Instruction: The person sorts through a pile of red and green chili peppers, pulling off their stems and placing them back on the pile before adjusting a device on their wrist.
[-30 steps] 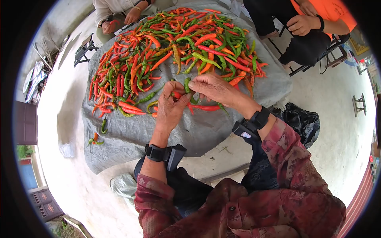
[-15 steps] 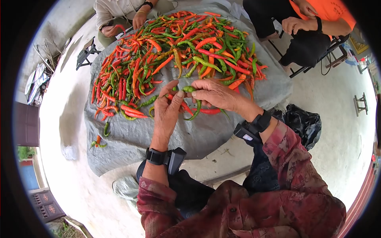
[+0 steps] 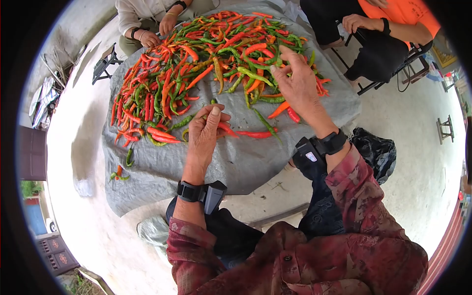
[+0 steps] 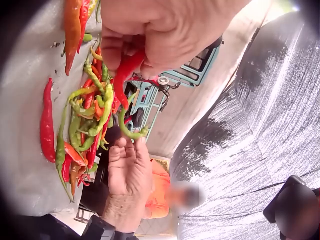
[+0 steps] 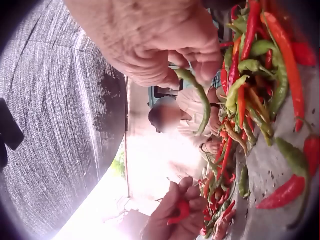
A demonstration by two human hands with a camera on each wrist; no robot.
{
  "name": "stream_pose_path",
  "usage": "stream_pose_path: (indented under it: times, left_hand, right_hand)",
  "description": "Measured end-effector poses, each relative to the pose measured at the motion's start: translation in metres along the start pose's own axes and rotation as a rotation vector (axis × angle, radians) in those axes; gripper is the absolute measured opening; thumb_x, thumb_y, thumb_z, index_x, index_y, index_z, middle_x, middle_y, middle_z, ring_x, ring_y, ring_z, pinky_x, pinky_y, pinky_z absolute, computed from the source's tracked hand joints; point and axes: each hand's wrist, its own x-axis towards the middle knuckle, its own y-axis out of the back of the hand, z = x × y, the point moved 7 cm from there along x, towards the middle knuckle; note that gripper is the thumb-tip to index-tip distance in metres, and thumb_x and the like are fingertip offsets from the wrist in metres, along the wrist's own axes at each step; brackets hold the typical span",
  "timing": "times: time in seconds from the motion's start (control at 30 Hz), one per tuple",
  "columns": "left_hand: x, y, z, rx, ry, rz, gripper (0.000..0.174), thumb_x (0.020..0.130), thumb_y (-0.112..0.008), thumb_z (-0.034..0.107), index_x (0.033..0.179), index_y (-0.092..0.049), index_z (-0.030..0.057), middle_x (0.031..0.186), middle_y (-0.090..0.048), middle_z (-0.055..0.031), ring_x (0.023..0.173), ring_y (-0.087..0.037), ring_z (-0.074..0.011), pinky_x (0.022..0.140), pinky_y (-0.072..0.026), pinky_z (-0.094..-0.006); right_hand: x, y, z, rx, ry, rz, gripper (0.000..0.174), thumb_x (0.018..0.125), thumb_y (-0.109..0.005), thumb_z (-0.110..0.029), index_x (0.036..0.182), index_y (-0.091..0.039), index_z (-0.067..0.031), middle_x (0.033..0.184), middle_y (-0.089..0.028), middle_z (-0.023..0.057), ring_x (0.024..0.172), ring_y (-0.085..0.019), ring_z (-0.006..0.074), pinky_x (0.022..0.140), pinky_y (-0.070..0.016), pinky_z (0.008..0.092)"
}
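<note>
My left hand (image 3: 202, 130) grips a red chili pepper (image 4: 126, 75) above the front part of the grey sheet. The pepper's lower end pokes out from under the fingers. To the right and farther forward, my right hand (image 3: 300, 88) is over the right side of the chili heap (image 3: 196, 59). Between its thumb and fingers it pinches a curved green chili pepper (image 5: 200, 97), which hangs down from the fingertips in the right wrist view. A long red chili pepper (image 3: 255, 133) and a thin green one (image 3: 265, 122) lie on the sheet between the hands.
The grey sheet (image 3: 236, 172) is spread under the heap. A few stray chilies (image 3: 119, 174) lie at its left edge. Two people sit across, one in a pale shirt (image 3: 132, 19), one in orange (image 3: 415, 19). A black plastic bag (image 3: 376, 150) stands on the floor at right.
My right hand has parted from the left and moved forward and right over the heap, carrying the green chili pepper. The left hand stays about where it was with the red one.
</note>
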Motion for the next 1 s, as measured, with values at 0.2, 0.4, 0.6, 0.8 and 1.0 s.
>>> stream_pose_path:
  times: [0.2, 0.4, 0.6, 0.8, 1.0]
  left_hand:
    - [0.002, -0.018, -0.002, 0.004, 0.019, -0.019, 0.055, 0.095, -0.043, 0.048, 0.119, -0.054, -0.0009, 0.094, -0.062, -0.0061, 0.08, -0.057, -0.0103, 0.071, -0.0499, -0.0251]
    - [0.002, -0.024, -0.003, 0.006, -0.024, -0.068, 0.057, 0.096, -0.041, 0.047, 0.124, -0.052, -0.001, 0.098, -0.062, -0.0075, 0.087, -0.058, -0.0127, 0.076, -0.0489, -0.0255]
    - [0.01, 0.02, 0.017, 0.213, -0.227, 0.099, 0.033, 0.092, -0.056, 0.026, 0.11, -0.06, -0.0013, 0.087, -0.065, -0.0051, 0.08, -0.058, -0.0102, 0.065, -0.0484, -0.0253]
    - [0.008, 0.01, 0.02, 1.02, -0.467, 0.15, 0.02, 0.081, -0.061, 0.013, 0.1, -0.063, 0.004, 0.083, -0.063, -0.012, 0.079, -0.061, -0.0232, 0.068, -0.0487, -0.0331]
    - [0.014, -0.021, 0.0, 1.462, -0.59, 0.037, 0.02, 0.077, -0.063, 0.019, 0.092, -0.062, 0.0074, 0.088, -0.059, -0.0111, 0.087, -0.056, -0.0301, 0.075, -0.0465, -0.04]
  right_hand:
    - [-0.059, -0.072, -0.032, 0.246, -0.035, -0.71, 0.028, 0.086, -0.061, -0.024, 0.102, -0.06, -0.0007, 0.076, -0.064, 0.0117, 0.067, -0.062, 0.0192, 0.062, -0.0489, 0.0323]
    - [-0.072, -0.085, -0.035, 0.249, 0.03, -0.723, 0.024, 0.084, -0.06, -0.023, 0.082, -0.061, 0.0005, 0.073, -0.063, 0.0166, 0.066, -0.062, 0.031, 0.061, -0.0472, 0.0394]
    - [-0.054, -0.067, -0.008, -0.184, 0.038, -0.841, 0.023, 0.08, -0.058, -0.022, 0.07, -0.063, -0.0023, 0.066, -0.06, 0.0208, 0.067, -0.061, 0.0386, 0.062, -0.0476, 0.0477]
    - [-0.006, -0.009, 0.007, -0.152, -0.009, -0.245, 0.029, 0.083, -0.061, -0.024, 0.098, -0.059, 0.0006, 0.078, -0.06, 0.0189, 0.074, -0.058, 0.0359, 0.074, -0.0479, 0.0428]
    - [-0.003, 0.009, -0.005, -0.201, 0.223, 0.008, 0.036, 0.085, -0.061, -0.019, 0.115, -0.053, -0.001, 0.097, -0.058, 0.0162, 0.088, -0.057, 0.0282, 0.076, -0.0474, 0.0382]
